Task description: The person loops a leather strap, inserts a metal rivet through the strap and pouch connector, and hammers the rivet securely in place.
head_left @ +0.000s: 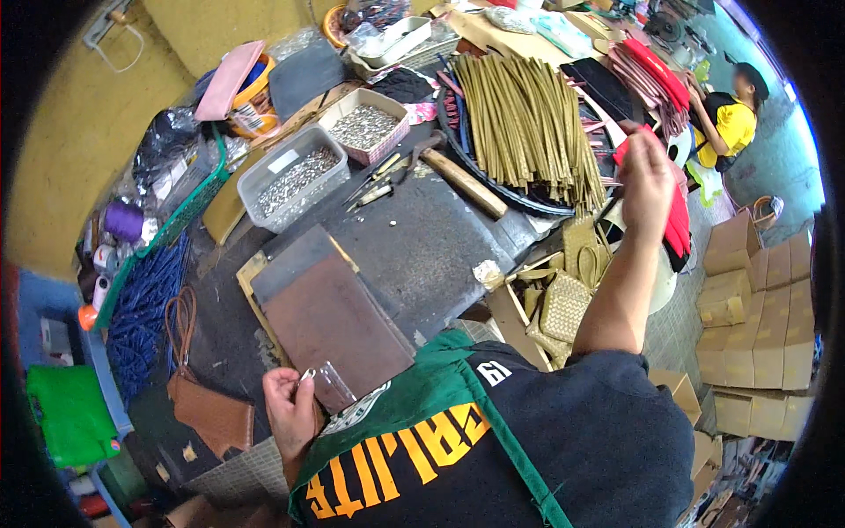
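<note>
My left hand [290, 401] is at the near edge of the workbench, its fingertips pinching a small shiny whitish piece [308, 375]. Beside it a clear plastic piece [337, 384] lies on a brown sheet [333, 321], which rests on a dark board. To the left lies a brown woven pouch [214, 415] with a wrist loop. My right arm stretches far to the right. There my right hand [650, 180], fingers bunched together, is beside red material [678, 220]; whatever the fingertips may hold is hidden.
Two boxes of small metal parts, one clear [255, 207] and one pinkish [398, 132], stand behind the board. A hammer [462, 183] lies near a heap of olive strips [519, 123]. Woven gold pouches [563, 308] fill a carton. Another person [729, 123] sits at far right near stacked cartons [761, 326].
</note>
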`<action>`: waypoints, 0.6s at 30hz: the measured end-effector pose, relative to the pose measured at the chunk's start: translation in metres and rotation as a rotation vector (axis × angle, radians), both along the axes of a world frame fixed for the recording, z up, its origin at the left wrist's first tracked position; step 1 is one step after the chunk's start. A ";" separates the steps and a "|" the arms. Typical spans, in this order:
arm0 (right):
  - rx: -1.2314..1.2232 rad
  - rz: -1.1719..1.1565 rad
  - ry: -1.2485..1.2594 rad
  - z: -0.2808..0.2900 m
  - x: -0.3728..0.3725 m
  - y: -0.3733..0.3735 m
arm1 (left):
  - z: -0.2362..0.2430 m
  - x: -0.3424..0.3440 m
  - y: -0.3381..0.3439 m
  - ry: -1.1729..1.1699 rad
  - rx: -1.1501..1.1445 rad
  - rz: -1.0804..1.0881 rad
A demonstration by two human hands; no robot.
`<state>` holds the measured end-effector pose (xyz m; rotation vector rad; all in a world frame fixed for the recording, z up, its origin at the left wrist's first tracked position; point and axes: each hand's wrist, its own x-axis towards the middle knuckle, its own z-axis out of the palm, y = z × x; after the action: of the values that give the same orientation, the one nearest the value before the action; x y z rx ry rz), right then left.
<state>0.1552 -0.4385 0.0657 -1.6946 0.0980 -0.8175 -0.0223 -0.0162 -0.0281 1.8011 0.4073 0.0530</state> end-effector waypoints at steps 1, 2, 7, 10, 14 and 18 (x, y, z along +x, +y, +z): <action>0.002 -0.046 -0.130 -0.001 0.013 -0.030 | 0.002 -0.001 -0.002 0.043 -0.001 0.016; -0.075 -0.206 -0.110 0.001 0.023 -0.054 | 0.001 -0.001 -0.004 0.108 0.071 0.038; -0.515 -0.543 0.147 -0.003 0.090 -0.153 | 0.006 -0.009 -0.002 0.220 0.170 0.078; -0.576 -0.517 0.340 -0.048 0.147 -0.209 | 0.012 -0.016 0.002 0.086 0.186 0.062; -0.260 -0.311 0.658 -0.102 0.180 -0.208 | 0.011 -0.019 0.010 -0.084 0.135 0.116; -0.492 -0.376 0.833 -0.144 0.173 -0.257 | 0.010 -0.019 0.020 -0.236 0.057 0.141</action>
<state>0.3282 -0.6956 -0.0787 -2.4438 0.8637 -0.3546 -0.0417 0.0036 -0.0177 1.7943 0.3661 0.3753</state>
